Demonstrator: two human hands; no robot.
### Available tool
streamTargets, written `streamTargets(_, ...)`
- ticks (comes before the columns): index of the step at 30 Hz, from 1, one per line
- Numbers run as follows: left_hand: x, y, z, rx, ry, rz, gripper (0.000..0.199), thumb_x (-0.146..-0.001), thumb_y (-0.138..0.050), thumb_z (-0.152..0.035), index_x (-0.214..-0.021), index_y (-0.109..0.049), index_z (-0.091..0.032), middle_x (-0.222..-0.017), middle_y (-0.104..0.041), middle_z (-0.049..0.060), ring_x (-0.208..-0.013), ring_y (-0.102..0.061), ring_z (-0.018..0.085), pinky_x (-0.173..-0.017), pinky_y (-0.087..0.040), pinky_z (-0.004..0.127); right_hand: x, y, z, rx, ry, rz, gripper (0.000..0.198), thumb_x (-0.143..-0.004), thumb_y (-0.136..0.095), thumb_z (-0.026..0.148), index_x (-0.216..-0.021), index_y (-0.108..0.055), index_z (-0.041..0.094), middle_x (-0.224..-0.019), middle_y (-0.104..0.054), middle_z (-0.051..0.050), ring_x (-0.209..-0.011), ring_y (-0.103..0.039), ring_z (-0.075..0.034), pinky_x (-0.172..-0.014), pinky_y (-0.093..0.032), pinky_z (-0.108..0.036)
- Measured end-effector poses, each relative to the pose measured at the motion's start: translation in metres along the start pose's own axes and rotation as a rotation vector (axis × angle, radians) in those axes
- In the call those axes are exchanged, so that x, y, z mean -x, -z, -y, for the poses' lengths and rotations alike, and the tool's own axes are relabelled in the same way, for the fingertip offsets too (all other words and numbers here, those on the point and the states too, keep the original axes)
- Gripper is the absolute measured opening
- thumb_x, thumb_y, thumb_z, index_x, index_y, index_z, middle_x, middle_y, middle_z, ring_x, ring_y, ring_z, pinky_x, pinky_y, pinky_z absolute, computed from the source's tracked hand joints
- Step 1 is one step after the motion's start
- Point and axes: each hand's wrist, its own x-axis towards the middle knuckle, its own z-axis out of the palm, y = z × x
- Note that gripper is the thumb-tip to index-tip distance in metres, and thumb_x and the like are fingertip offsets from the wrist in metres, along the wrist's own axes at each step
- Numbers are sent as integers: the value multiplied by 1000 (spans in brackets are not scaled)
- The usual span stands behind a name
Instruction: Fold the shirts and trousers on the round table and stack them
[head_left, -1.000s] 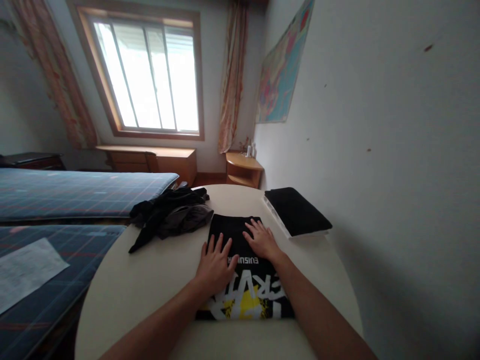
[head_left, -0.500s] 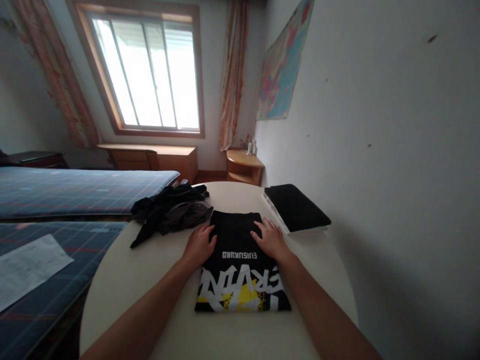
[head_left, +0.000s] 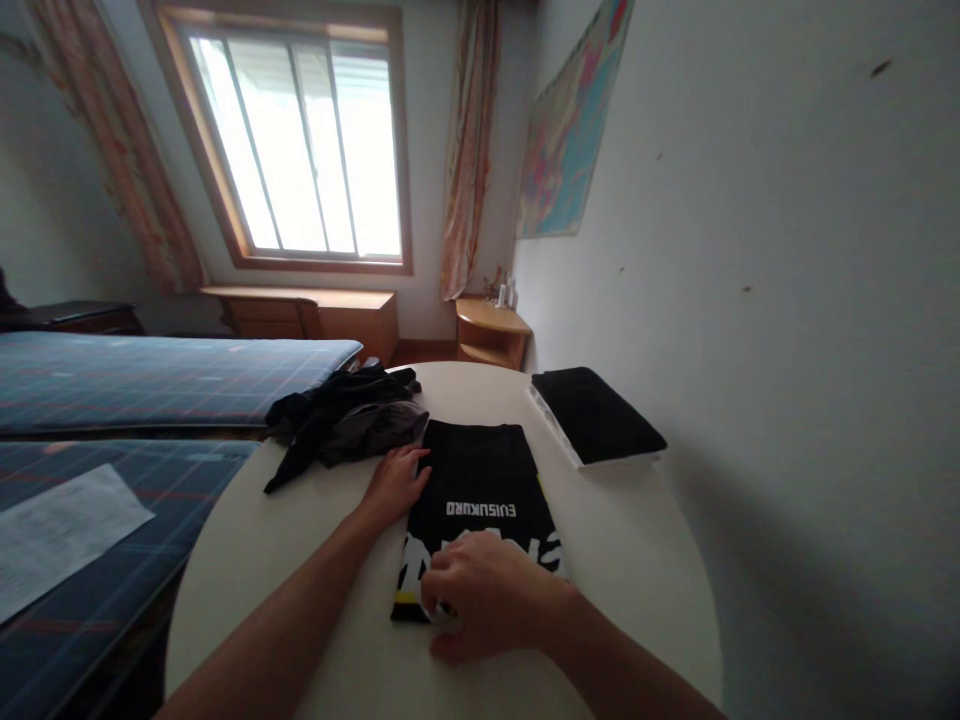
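A folded black T-shirt [head_left: 480, 460] with white lettering and a patch of yellow print lies flat on the round white table [head_left: 630, 600]. My left hand [head_left: 397, 485] rests open at its left edge, fingertips touching the cloth. Over the near, printed part of the shirt is my right hand [head_left: 487, 595], fingers bent and thumb apart from them near the front hem. It hides much of the print and part of that hem. Nothing shows in its grasp.
Crumpled dark clothes [head_left: 352, 415] lie at the table's far left. A stack of folded clothes, black on top [head_left: 596, 415], sits at the right, near the wall. Beds with blue plaid mattresses [head_left: 172, 380] stand to the left, one bearing a paper sheet [head_left: 67, 535].
My right hand has left the shirt's upper right edge and come toward me, over the front hem. My left hand stays at the left edge. The view has shifted slightly.
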Motion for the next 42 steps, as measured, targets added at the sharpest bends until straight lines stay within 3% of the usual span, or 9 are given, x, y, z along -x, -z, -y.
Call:
streamTargets(4, 0, 0, -1, 13, 5, 6, 33, -89, -55, -25, -117, -69, -16, -122, -68, 10, -116, -59, 27, -105, -45, 40, -2, -2, 5, 172, 4, -16, 18, -82, -61, 30, -89, -72, 17, -87, -74, -5, -73, -67, -19, -61, -42, -28)
streamTargets(12, -3, 0, 2, 63, 67, -12, 35, -89, -56, -26, -121, -66, -15, -124, -68, 11, -118, -60, 26, -107, -44, 38, -3, 0, 15, 174, 5, 26, 17, -78, -63, 31, -84, -72, 18, -81, -75, -3, -65, -67, -18, -51, -35, -27)
streamTargets(18, -5, 5, 2, 4, 159, -23, 40, -90, -58, -27, -128, -61, -13, -126, -67, 14, -116, -62, 25, -104, -44, 35, -4, -16, 32, -181, 365, 218, 14, -86, -62, 20, -97, -70, 23, -88, -74, 4, -74, -65, -10, -58, -40, -19)
streamTargets(21, -1, 9, 0, -36, 113, 14, 40, -89, -59, -27, -126, -62, -12, -125, -67, 14, -116, -61, 27, -104, -44, 36, -5, -17, 31, -273, 419, 238, 15, -89, -61, 20, -101, -68, 23, -91, -74, 4, -77, -66, -8, -62, -42, -16)
streamTargets(25, 4, 12, -2, -63, 57, 44, 34, -90, -57, -32, -117, -68, -13, -118, -69, 14, -110, -62, 28, -100, -45, 39, -3, -6, 13, -274, 233, 20, 28, -87, -66, 42, -108, -70, 24, -108, -73, 1, -97, -67, -13, -88, -45, -21)
streamTargets(28, 6, 16, -1, -51, 27, 57, 30, -89, -57, -34, -110, -71, -16, -111, -71, 12, -105, -63, 27, -97, -47, 38, 1, -5, -14, -224, -25, -176, 57, -87, -62, 55, -137, -56, 27, -144, -55, -6, -135, -46, -23, -117, -27, -38)
streamTargets(33, 10, 30, 2, -62, -9, 132, 29, -85, -62, -41, -102, -73, -20, -104, -73, 10, -102, -64, 28, -97, -46, 37, 11, -19, -69, -166, -453, -119, 65, -99, -36, 57, -155, -30, 25, -163, -25, -7, -151, -14, -27, -122, -9, -51)
streamTargets(38, 12, 42, 6, -106, 62, 209, 29, -78, -67, -38, -100, -71, -18, -98, -73, 10, -96, -66, 29, -90, -47, 36, 15, -24, -104, -147, -642, -158, 72, -96, -42, 58, -154, -33, 18, -162, -27, -10, -150, -19, -30, -121, -15, -49)
streamTargets(42, 11, 44, 13, 22, 146, 302, 30, -75, -65, -32, -100, -67, -16, -92, -72, 7, -86, -67, 25, -77, -48, 30, 13, -24, -114, -88, -688, -271, 60, -97, -44, 43, -147, -44, 11, -153, -43, -15, -141, -37, -26, -117, -25, -39)
